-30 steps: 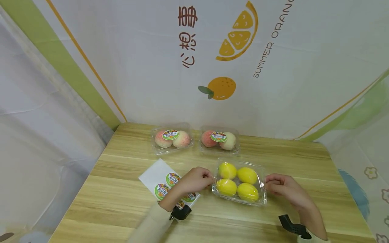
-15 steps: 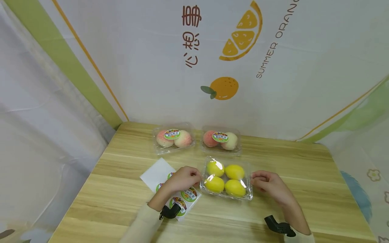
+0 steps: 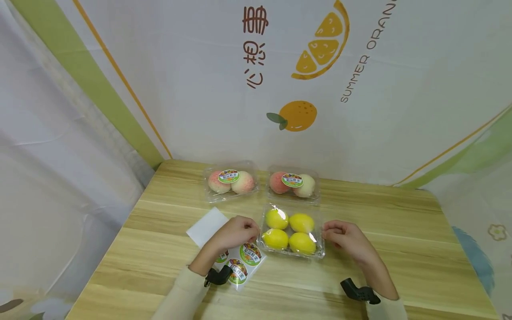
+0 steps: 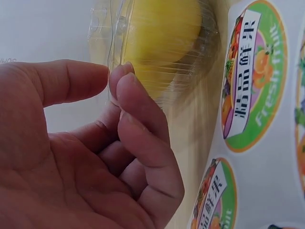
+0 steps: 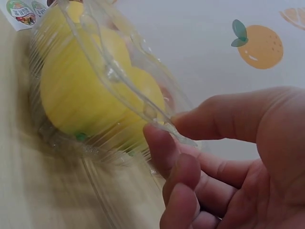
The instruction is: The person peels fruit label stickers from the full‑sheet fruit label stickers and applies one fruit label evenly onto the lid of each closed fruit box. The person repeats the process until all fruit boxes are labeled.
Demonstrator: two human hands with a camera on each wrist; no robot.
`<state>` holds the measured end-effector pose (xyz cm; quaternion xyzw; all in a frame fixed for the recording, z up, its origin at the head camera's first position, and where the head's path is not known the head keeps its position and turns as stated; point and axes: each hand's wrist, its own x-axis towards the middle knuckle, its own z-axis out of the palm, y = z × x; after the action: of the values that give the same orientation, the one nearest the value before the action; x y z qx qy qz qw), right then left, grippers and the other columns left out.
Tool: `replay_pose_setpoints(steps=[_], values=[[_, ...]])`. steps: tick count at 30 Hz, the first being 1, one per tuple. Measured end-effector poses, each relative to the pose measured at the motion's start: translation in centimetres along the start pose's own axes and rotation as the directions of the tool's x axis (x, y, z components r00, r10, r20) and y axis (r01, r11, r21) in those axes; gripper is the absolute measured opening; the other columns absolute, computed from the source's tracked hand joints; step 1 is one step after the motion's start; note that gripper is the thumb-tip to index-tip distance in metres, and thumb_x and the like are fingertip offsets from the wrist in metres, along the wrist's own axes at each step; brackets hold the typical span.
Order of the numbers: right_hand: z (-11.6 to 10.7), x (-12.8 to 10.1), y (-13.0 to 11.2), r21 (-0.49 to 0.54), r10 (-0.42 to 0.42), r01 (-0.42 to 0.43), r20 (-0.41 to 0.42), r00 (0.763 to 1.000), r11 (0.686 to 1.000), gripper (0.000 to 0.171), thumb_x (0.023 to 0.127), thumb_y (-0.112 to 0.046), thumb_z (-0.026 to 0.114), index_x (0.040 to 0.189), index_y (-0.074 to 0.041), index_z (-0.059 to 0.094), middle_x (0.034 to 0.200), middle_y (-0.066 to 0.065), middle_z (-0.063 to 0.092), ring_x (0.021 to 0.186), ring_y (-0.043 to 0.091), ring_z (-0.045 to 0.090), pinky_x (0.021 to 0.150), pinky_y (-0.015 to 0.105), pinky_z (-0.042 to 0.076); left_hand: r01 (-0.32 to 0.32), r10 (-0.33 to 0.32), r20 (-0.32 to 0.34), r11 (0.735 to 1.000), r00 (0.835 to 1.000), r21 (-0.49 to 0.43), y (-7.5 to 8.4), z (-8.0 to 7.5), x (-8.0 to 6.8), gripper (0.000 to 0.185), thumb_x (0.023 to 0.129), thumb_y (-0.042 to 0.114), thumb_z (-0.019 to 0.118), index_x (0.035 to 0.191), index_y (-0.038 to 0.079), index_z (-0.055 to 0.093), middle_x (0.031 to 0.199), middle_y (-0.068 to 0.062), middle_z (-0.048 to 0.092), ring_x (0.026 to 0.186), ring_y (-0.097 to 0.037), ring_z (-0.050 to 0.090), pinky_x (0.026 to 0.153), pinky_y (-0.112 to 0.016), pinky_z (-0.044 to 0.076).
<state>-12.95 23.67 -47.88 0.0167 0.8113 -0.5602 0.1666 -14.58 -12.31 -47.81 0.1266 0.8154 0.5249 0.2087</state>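
Observation:
A clear plastic clamshell box (image 3: 291, 255) with several yellow lemons (image 3: 276, 239) in it sits at the middle of the table, its lid down. My left hand (image 3: 238, 233) pinches the box's left rim between thumb and index finger, the other fingers curled beneath. On the opposite side, my right hand (image 3: 348, 240) pinches the right rim the same way; the right wrist view shows thumb and index finger at the plastic edge (image 5: 147, 112). Under my left forearm lies a white sheet (image 3: 208, 226) with round fruit stickers (image 3: 250, 253), partly hidden by hand and wrist.
Two clear boxes of peaches, a left one (image 3: 234, 197) and a right one (image 3: 294, 199), stand at the back of the wooden table (image 3: 132, 253), each with a round sticker on its lid. A white printed curtain (image 3: 224, 124) hangs directly behind the table.
Both hands have shifted the lemon box leftward and slightly toward the back, so it now sits just in front of the right peach box. More of the stickers show beside my left wrist.

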Motion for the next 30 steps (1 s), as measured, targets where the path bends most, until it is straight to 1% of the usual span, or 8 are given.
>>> replay_pose_setpoints(steps=[5, 14, 24, 30], values=[[0.08, 0.28, -0.29, 0.011, -0.002, 0.001, 0.003, 1.0, 1.0, 0.033, 0.104, -0.01, 0.073, 0.128, 0.011, 0.068, 0.095, 0.006, 0.07, 0.079, 0.018, 0.055, 0.067, 0.029, 0.047, 0.01, -0.01, -0.009, 1.0, 1.0, -0.001, -0.01, -0.13, 0.07, 0.024, 0.101, 0.014, 0.063, 0.086, -0.003, 0.07, 0.073, -0.007, 0.065, 0.063, -0.012, 0.049, 0.059, -0.025, 0.038], [0.05, 0.49, -0.24, 0.018, -0.012, 0.012, 0.01, 1.0, 1.0, 0.031, 0.104, -0.008, 0.071, 0.127, 0.012, 0.068, 0.093, 0.007, 0.067, 0.077, 0.018, 0.053, 0.066, 0.028, 0.044, 0.006, -0.006, -0.009, 1.0, 1.0, 0.001, -0.14, -0.11, 0.08, 0.026, 0.102, 0.014, 0.064, 0.084, -0.003, 0.07, 0.071, -0.004, 0.063, 0.062, -0.012, 0.048, 0.059, -0.024, 0.036], [0.0, 0.55, -0.18, 0.016, -0.005, 0.005, 0.012, 1.0, 1.0, 0.033, 0.105, -0.01, 0.071, 0.129, 0.012, 0.068, 0.088, 0.007, 0.063, 0.076, 0.018, 0.052, 0.066, 0.029, 0.044, 0.005, -0.005, -0.009, 1.0, 1.0, -0.016, -0.14, 0.02, 0.03, 0.026, 0.102, 0.015, 0.064, 0.083, -0.002, 0.069, 0.073, -0.011, 0.064, 0.063, -0.012, 0.049, 0.06, -0.024, 0.037], [-0.04, 0.71, -0.1, 0.006, -0.014, 0.014, 0.008, 1.0, 1.0, 0.032, 0.104, -0.009, 0.071, 0.128, 0.012, 0.068, 0.086, 0.007, 0.061, 0.076, 0.018, 0.051, 0.065, 0.028, 0.043, 0.012, -0.012, -0.014, 1.0, 1.0, -0.011, -0.14, 0.07, -0.08, 0.026, 0.103, 0.016, 0.064, 0.084, 0.0, 0.07, 0.072, -0.006, 0.064, 0.064, -0.012, 0.049, 0.061, -0.025, 0.038]])
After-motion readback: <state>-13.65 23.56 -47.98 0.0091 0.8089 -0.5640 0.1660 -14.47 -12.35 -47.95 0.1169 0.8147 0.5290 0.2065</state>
